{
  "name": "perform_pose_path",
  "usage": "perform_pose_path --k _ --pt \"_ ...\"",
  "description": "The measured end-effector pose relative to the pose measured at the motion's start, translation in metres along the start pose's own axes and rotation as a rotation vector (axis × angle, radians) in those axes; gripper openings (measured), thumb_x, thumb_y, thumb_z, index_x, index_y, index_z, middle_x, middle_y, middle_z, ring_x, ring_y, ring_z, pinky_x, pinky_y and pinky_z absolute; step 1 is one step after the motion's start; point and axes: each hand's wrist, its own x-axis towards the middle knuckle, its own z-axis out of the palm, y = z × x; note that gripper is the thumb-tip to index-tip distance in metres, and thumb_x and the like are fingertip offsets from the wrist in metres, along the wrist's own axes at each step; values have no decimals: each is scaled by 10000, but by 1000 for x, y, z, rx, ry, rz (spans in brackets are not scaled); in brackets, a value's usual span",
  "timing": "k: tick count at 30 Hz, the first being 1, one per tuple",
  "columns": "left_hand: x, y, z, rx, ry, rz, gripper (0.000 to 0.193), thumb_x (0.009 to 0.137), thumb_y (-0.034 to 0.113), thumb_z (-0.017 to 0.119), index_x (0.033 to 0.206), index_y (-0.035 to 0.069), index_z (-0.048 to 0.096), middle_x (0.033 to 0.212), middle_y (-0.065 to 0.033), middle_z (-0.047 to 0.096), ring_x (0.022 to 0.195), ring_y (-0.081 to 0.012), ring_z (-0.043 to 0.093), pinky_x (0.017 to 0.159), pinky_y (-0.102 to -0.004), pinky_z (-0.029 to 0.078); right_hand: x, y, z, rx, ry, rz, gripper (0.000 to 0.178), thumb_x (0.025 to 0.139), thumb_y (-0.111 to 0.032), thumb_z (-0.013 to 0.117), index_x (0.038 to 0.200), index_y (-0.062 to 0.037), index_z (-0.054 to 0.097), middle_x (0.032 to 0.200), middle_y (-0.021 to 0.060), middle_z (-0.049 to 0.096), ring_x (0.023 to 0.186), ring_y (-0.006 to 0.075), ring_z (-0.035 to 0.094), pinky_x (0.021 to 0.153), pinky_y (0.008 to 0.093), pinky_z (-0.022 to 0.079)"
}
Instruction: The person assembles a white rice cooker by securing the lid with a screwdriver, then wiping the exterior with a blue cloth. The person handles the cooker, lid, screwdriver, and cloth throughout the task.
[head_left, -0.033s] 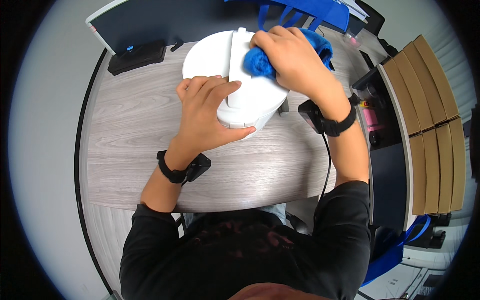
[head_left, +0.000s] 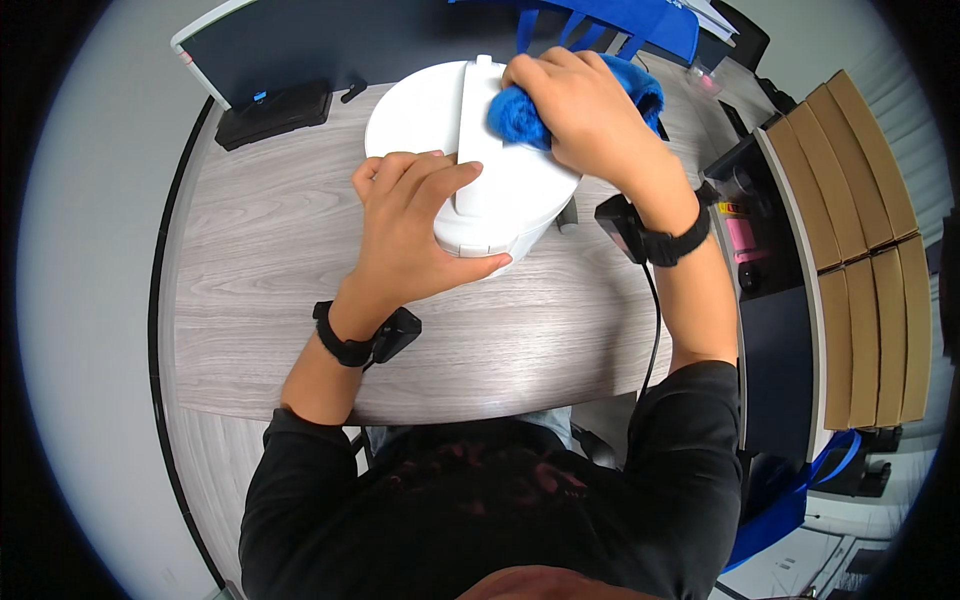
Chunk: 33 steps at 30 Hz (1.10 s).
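A white oval lidded container with a raised bar across its top stands on the wood-grain desk. My left hand grips its near left side, with curled fingers on the lid and the thumb along the front rim. In my right hand is a fluffy blue cloth, bunched up and pressed on the right half of the lid. Part of the cloth shows beyond the knuckles, and the palm hides the rest. Both wrists wear black straps with small black devices.
Behind the container rises a dark partition, with a blue bag at its right. A flat black case lies at the far left. Brown cardboard boxes line the right side, next to a shelf holding pink items.
My right hand and the blue cloth have shifted very slightly on the lid. My left hand and the container stay put.
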Motion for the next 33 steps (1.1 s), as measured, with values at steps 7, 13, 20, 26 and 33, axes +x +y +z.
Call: perform_pose_path --k 7,13,20,26,33 --pt "-1 -1 -1 17 -7 29 858 537 524 919 1243 135 625 1142 -73 632 1110 -246 518 995 -448 272 11 19 19 6 -20 101 353 784 36 665 1103 -111 624 921 93 711 954 294 656 844 436 467" --pt "-1 1 0 14 -4 -6 837 538 526 907 1231 144 632 1127 -54 646 1114 -246 525 995 -451 266 10 11 23 -101 -37 284 383 776 27 677 1127 -123 647 960 73 721 977 299 656 835 464 478" --pt "2 3 -1 36 -28 -32 859 546 532 906 1255 150 608 1131 -49 662 1149 -245 514 1010 -447 261 -13 17 1 52 -111 232 542 645 94 747 1124 -160 714 1086 15 743 1054 286 629 906 434 462" --pt "1 4 -3 31 -53 -44 847 555 525 905 1252 142 614 1133 -56 667 1154 -252 507 1009 -451 259 -22 9 -11 108 -39 105 487 650 95 742 1070 -151 726 1080 14 746 1041 267 625 917 409 450" --pt "1 3 -4 18 -51 -16 854 557 517 911 1262 137 614 1146 -66 664 1156 -258 505 1006 -462 255 8 32 28 -55 -45 120 436 741 53 733 1129 -147 752 1064 46 757 1029 263 642 889 418 469"
